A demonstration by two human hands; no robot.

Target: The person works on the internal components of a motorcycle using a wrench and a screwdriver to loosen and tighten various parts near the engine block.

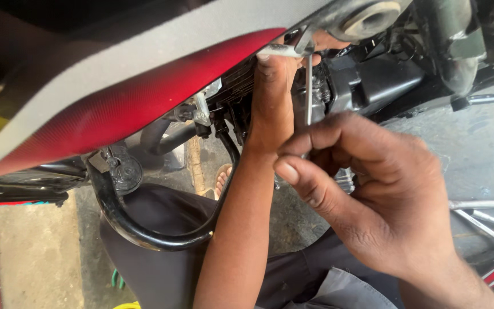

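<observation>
The right hand (373,194) pinches a thin metal tool (308,91) that stands upright under the red motorbike tank (127,103). The left hand (273,97) reaches up beside it, fingers pressed against the engine (361,80).

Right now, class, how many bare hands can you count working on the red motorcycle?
2. The left hand reaches up under the red fuel tank, touching a metal fitting. The right hand at lower right pinches a thin metal rod tool. Others may be hidden.
</observation>
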